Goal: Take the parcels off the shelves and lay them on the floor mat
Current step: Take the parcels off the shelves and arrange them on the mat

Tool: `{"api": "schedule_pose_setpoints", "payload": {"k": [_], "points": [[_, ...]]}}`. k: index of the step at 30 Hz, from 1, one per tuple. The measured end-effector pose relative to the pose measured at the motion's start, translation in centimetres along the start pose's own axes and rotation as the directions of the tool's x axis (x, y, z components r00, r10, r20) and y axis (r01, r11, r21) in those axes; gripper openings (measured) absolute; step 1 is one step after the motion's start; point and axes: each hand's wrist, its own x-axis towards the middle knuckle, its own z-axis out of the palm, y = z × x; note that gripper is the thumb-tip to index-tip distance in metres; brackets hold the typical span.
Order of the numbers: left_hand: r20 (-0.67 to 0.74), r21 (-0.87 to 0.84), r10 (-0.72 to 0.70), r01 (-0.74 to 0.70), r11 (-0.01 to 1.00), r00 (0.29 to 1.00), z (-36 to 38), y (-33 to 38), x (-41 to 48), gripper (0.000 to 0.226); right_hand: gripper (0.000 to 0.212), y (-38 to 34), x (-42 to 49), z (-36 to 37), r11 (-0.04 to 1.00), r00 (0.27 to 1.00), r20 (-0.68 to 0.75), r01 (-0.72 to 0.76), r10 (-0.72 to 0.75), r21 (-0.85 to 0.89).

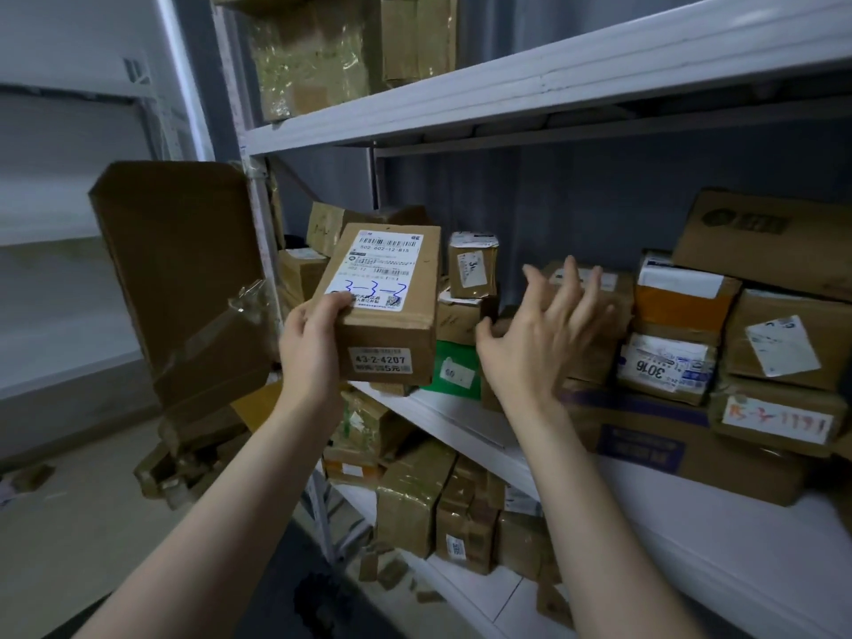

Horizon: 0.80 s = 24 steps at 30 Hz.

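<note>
Right hand (530,348): motion-blurred, fingers (571,283) smeared. Contact with the brown box (599,362) behind it can't be judged, and most of that box is covered. Labelled box (392,315): near left corner hidden under the left hand (313,343); fine print on its label too small to read. Green parcel (456,366): mostly hidden behind the labelled box. Top-shelf parcels (322,53): cut by the upper edge. Big carton (774,237), far right: runs out of frame. Bottom-shelf parcels (415,495): partly masked by the right forearm. Dark patch on the floor (286,588): cut off below, identity unclear.
</note>
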Motion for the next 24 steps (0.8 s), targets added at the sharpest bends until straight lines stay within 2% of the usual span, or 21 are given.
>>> {"api": "schedule_pose_setpoints", "payload": {"k": [3, 7, 11, 14, 17, 20, 24], "points": [[-0.06, -0.003, 0.0, 0.0, 1.0, 0.998, -3.4, 0.5, -0.7, 0.046, 0.075, -4.3, -2.9, 0.5, 0.988, 0.996, 0.046, 0.072, -0.079, 0.135], [-0.176, 0.059, 0.015, -0.005, 0.998, 0.984, -11.5, 1.6, -2.2, 0.047, 0.074, -11.5, -8.1, 1.3, 0.949, 0.972, 0.161, 0.121, -0.173, 0.291], [-0.368, 0.083, 0.043, -0.013, 0.996, 0.929, -21.7, 2.7, -5.0, 0.038, 0.071, -18.9, -15.4, 1.9, 0.846, 0.907, 0.323, 0.062, -0.268, 0.529], [-0.504, 0.112, 0.024, 0.037, 0.993, 0.863, -29.1, 3.0, -7.9, 0.048, 0.066, -23.8, -21.5, 2.1, 0.728, 0.789, 0.475, -0.051, -0.39, 0.683], [-0.619, 0.107, -0.014, 0.103, 0.989, 0.786, -35.9, 2.7, -10.8, 0.062, 0.062, -27.6, -27.3, 2.2, 0.683, 0.631, 0.58, -0.106, -0.516, 0.723], [-0.693, 0.078, -0.051, 0.145, 0.986, 0.719, -41.6, 1.7, -12.8, 0.057, 0.057, -30.8, -32.1, 2.6, 0.639, 0.498, 0.611, -0.138, -0.616, 0.757], [-0.757, 0.051, -0.079, 0.178, 0.983, 0.649, -46.7, -0.1, -13.8, 0.051, 0.05, -33.9, -37.1, 3.9, 0.624, 0.344, 0.681, -0.276, -0.647, 0.732]]}}
